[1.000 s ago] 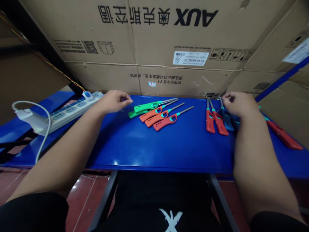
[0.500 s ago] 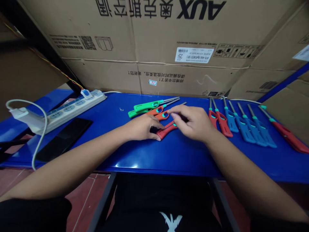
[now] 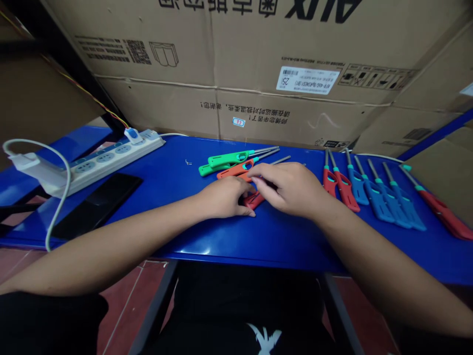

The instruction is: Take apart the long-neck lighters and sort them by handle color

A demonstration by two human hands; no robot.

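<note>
Red lighter (image 3: 253, 201) lies on the blue table (image 3: 207, 241), near the middle, mostly covered by both hands. Left hand (image 3: 229, 196) has it by the handle end, thumb below and fingers above. Right hand (image 3: 295, 190) sits over the front part, fingertips bent in together; can't tell whether they pinch anything, as the hand blocks the view. Just behind the hands: two orange lighters (image 3: 233, 171), the nearer one partly hidden by the fingers, then two green lighters (image 3: 229, 159), one overlapping the other, metal tips all pointing right and away. Small metallic bits (image 3: 188, 162) on the table left of the green pair. Right of the right hand, a row with tips toward the back: two red lighters (image 3: 347, 191), then four blue lighters (image 3: 379, 199) side by side, then, a bit apart, one more red one (image 3: 445, 213) slanting to the table's right end. Left side: black phone (image 3: 98, 204) lying flat near the left forearm, white power strip (image 3: 111, 162) behind it, white plug (image 3: 39, 170) in its near end, blue-and-white plug (image 3: 133, 135) toward the far end. Cardboard sheet (image 3: 244, 54) with upside-down print stands along the back, white label (image 3: 308, 80) on it. Reddish floor tiles (image 3: 123, 305) below.
</note>
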